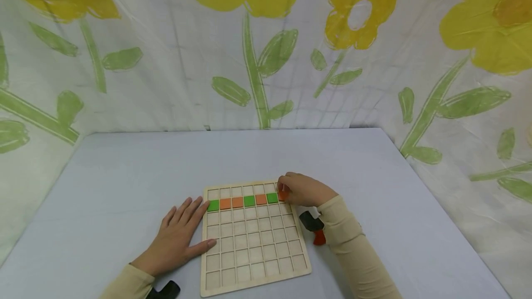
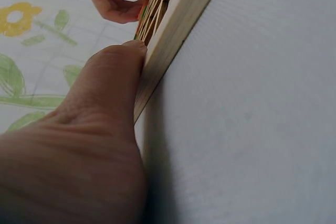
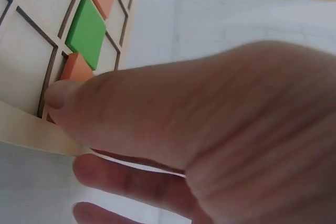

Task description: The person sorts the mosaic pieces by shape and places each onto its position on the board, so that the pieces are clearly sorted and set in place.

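Observation:
A wooden grid board (image 1: 241,257) lies on the table with its rows of square recesses facing up. Green and orange square tiles fill its second row from the far side, beginning with a green tile (image 1: 213,205) at the left. At the right end of that row, my right hand (image 1: 305,189) pinches an orange tile (image 3: 76,67) over the last recess; thumb and fingers partly hide it. Next to it sits a green tile (image 3: 86,32) in its recess. My left hand (image 1: 178,234) lies spread along the board's left edge, its thumb tip on the frame.
The white tabletop (image 1: 124,165) extends around the board. Behind it hangs a curtain (image 1: 174,59) printed with yellow flowers. A black and red device (image 1: 313,227) shows by the right wrist, a black one (image 1: 168,290) by the left.

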`<state>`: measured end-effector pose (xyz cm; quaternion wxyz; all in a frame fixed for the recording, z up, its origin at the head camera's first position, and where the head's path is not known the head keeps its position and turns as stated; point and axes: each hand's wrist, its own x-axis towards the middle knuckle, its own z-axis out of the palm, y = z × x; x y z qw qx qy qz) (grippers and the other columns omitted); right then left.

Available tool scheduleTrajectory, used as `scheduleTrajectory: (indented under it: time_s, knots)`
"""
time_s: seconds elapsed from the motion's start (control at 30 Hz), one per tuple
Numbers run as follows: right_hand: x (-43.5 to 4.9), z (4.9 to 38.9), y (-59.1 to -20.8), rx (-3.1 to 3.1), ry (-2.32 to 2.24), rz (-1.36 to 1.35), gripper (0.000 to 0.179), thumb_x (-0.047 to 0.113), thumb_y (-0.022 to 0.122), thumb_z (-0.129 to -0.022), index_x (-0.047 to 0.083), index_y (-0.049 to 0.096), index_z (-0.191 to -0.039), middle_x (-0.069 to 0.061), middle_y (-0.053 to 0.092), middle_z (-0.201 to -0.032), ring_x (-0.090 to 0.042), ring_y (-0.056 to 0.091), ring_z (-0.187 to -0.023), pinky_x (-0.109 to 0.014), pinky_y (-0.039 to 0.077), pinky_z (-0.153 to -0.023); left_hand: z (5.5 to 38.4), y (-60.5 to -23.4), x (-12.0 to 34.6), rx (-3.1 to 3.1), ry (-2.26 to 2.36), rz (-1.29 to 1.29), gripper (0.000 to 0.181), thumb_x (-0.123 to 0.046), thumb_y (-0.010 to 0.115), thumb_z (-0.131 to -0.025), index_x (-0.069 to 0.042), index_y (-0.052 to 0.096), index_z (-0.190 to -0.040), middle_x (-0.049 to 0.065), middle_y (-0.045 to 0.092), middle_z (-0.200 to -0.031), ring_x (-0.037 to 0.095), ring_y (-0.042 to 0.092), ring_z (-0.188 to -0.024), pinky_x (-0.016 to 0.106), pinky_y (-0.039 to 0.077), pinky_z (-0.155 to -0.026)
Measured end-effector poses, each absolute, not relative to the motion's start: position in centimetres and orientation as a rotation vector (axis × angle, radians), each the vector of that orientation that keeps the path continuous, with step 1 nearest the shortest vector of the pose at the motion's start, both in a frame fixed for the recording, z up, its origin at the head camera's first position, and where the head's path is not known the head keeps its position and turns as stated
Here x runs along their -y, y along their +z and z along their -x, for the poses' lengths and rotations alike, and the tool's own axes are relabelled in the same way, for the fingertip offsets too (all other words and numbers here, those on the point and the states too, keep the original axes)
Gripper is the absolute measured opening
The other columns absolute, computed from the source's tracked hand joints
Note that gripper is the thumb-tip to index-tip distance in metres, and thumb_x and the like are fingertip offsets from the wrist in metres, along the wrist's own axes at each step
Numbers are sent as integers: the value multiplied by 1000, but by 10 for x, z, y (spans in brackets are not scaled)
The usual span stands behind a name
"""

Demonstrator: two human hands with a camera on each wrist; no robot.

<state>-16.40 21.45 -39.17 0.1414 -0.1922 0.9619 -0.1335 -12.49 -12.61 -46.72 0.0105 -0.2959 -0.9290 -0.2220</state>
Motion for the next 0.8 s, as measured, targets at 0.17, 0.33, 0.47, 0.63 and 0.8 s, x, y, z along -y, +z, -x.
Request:
scheduleTrajectory:
  time_s: [0.17,0.33,0.47,0.63,0.8]
  knots:
    - [-214,163,-393,-2776,-412,543,12,15,66,-91,14,66,-103,-1,59,-96,-16,56,-88,-33,49,-77,124,-470,126,2892,-688,923,86,-62,59,-85,-11,31,-150,13,28,-155,36,19,-143,61,13,-108]
    - [-214,163,-394,-2782,-405,539,13,12,66,-90,15,66,-103,-1,59,-95,-16,56,-87,-33,49,-77,124,-472,126,2882,-689,925,86,-62,59,-85,-12,31,-150,13,28,-155,36,19,-143,60,13,-108]
    - [-213,163,-393,-2787,-394,537,13,13,67,-90,15,67,-102,0,59,-95,-15,55,-86,-33,49,-77,123,-472,126,2891,-691,918,87,-62,58,-85,-12,31,-150,13,27,-155,36,19,-143,61,13,-108]
    - [-211,162,-393,-2798,-365,524,12,15,67,-90,15,67,-101,0,59,-95,-14,55,-85,-32,49,-77,124,-472,127,2893,-698,931,86,-61,58,-86,-12,29,-150,13,27,-156,37,18,-143,61,13,-108]
    - [-212,159,-385,-2787,-356,473,18,20,66,-91,14,66,-108,-1,60,-100,-15,57,-90,-32,49,-78,126,-471,126,2880,-696,942,86,-60,59,-86,-12,30,-150,14,27,-155,37,19,-143,61,13,-108]
